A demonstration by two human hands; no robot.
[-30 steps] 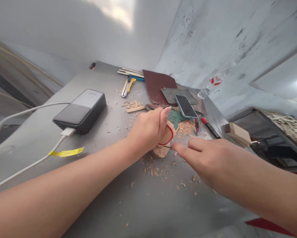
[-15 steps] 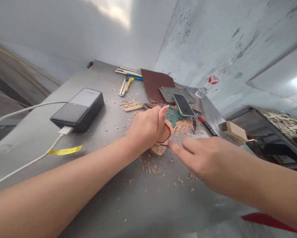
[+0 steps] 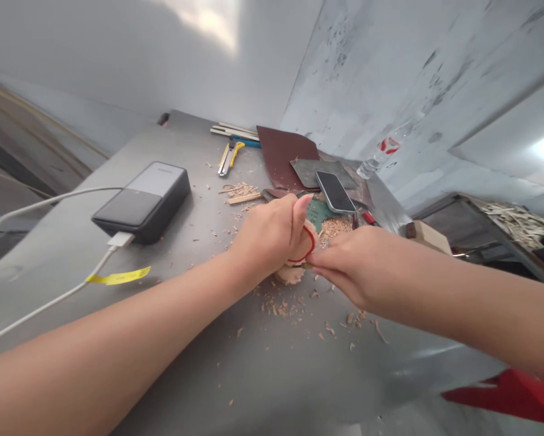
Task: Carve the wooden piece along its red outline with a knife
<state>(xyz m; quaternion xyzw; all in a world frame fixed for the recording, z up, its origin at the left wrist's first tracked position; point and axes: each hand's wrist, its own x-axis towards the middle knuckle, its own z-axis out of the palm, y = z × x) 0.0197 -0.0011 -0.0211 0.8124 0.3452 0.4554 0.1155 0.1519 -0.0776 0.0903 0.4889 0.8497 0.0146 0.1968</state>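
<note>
My left hand [image 3: 272, 227] is closed around a piece of carved wood [image 3: 290, 275] and presses it down at the middle of the table, thumb pointing up. A curved red line [image 3: 311, 248] runs along the wood's right side. My right hand [image 3: 351, 260] is closed on a thin-bladed carving tool [image 3: 305, 265], its dark end lying against the wood just below the red line. The tool's handle is hidden inside my fingers. Wood shavings [image 3: 278, 306] lie scattered below the wood, with a heap of finer chips [image 3: 335, 229] beyond my right hand.
At left sits a power bank [image 3: 142, 200] with white cables. Behind lie a yellow utility knife [image 3: 230, 157], brown leather [image 3: 285, 154], a green board [image 3: 320, 212] and a phone [image 3: 335, 192]. A plastic bottle [image 3: 378, 157] and a wooden block [image 3: 429, 237] are at right.
My right hand has shifted slightly up and turned, its fingers now closer together beside the wood and covering more of the marker. My left hand and the wood stay almost still.
</note>
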